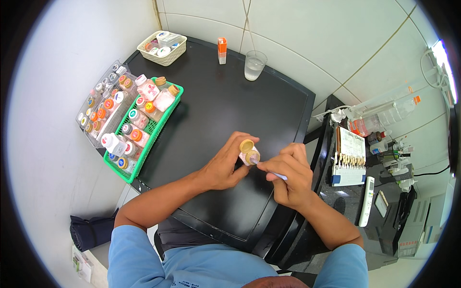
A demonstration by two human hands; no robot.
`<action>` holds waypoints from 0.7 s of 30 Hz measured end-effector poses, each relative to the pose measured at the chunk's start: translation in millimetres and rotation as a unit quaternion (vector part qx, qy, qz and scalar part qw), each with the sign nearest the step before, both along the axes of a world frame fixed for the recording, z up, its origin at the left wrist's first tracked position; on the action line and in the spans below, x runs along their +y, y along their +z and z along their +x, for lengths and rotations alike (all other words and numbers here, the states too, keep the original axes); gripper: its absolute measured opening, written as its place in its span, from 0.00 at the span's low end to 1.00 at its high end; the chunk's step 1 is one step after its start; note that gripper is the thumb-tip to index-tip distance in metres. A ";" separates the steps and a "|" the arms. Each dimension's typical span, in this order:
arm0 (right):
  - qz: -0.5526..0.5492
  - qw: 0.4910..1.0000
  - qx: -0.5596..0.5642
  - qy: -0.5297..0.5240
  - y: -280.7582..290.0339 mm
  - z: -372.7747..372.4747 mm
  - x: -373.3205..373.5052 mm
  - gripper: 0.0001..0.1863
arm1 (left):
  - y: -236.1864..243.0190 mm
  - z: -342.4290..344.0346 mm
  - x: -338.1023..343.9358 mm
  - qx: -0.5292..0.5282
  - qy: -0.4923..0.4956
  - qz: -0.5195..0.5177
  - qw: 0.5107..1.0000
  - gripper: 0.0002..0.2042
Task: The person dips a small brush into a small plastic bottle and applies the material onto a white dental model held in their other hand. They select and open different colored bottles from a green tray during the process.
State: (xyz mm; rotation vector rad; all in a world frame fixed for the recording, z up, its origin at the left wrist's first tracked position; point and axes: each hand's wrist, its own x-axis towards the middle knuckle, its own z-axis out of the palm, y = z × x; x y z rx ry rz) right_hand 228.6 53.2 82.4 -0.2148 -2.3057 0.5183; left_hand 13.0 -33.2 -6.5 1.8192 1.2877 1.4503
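The black tabletop [211,96] is smooth and slightly shiny, with a raised border along its edges. On its far left corner rests a cream woven basket [165,60]. Near the far edge stand a narrow orange-and-white box [222,51] and, right of it, a clear cup [254,66] partly filled with liquid. A green basket [162,126] of small bottles lies slantwise along the left side. Just beside it sits a transparent tray [91,137] of bottles; its support is hidden.
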 end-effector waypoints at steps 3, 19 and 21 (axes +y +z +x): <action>-0.008 1.000 -0.012 -0.007 -3.9 0.0 1.8 0.13 | 2.2 -1.0 0.9 0.026 0.004 0.000 1.000 0.32; 0.018 1.000 0.004 -0.012 2.2 -3.9 -3.4 0.14 | -2.8 2.0 -2.9 -0.038 0.001 -0.103 0.994 0.30; -0.017 1.000 0.002 -0.007 -2.0 -3.4 -3.5 0.14 | -1.8 -0.4 -2.7 -0.028 -0.003 -0.068 0.997 0.32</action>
